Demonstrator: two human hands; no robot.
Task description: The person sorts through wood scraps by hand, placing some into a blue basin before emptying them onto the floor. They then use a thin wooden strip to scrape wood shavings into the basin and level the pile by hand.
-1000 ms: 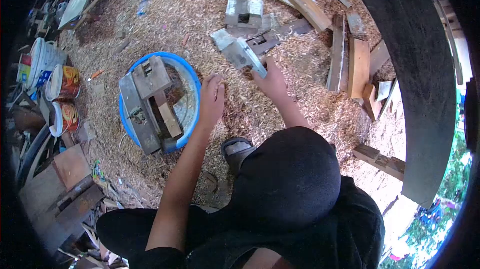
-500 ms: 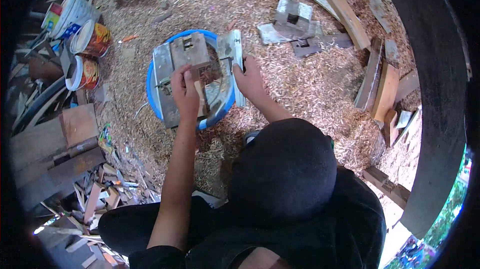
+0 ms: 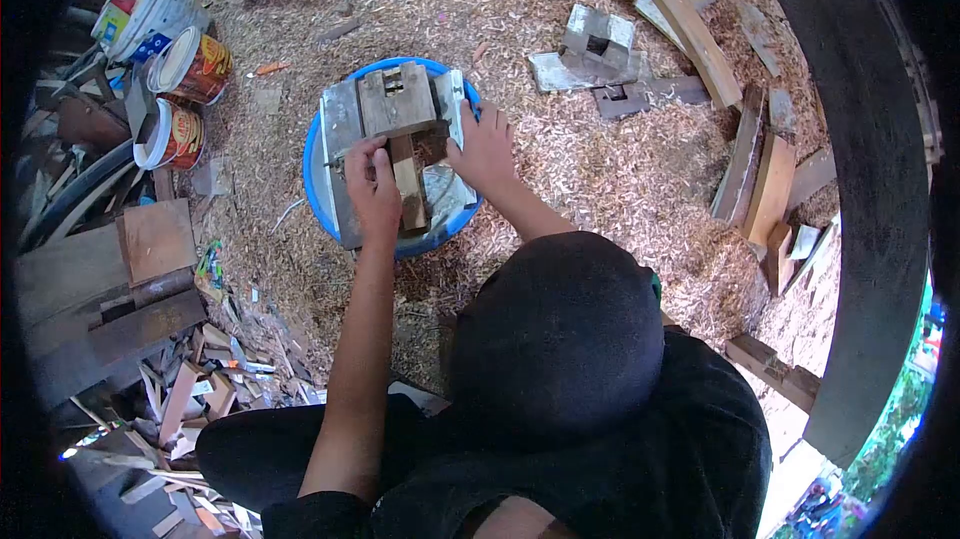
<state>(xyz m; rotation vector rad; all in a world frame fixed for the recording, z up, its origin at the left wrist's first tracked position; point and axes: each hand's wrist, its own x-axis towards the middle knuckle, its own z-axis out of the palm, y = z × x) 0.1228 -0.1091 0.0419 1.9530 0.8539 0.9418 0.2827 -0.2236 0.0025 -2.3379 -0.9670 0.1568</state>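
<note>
Both grips are working over the blue basin [image 3: 318, 201], and I am reading them as best the fisheye allows. I am keeping the left hand [image 3: 374, 191] curled down on the wooden block assembly [image 3: 398, 104], fingers folded over the narrow wooden stem [image 3: 408, 182] that runs toward me, so that grip is pressed onto the wood rather than spread. I am holding the right hand [image 3: 487, 150] against the grey slab [image 3: 452, 104] at the basin's right side, fingers wrapped on its edge; how tightly it is pinching I cannot tell, since the palm is hiding the contact.

The pieces are sitting across the top of the basin, with another grey slab [image 3: 341, 154] lying on the left, just beside the wooden block. The basin itself is standing on the floor, on a thick bed of wood shavings [image 3: 600, 169].

To do this step well, I am judging that the left hand should be pinning the wood steady while the right is bringing its slab in square against the block's side, faces touching along their full length and not tilted. The basin rim is a narrow, rounded support, so I am keeping the weight centred over it; pressing near one edge could tip the stack. Fingertips on the right are lying close to where the slab meets the block, and I am minding that they are not caught between the two.
</note>
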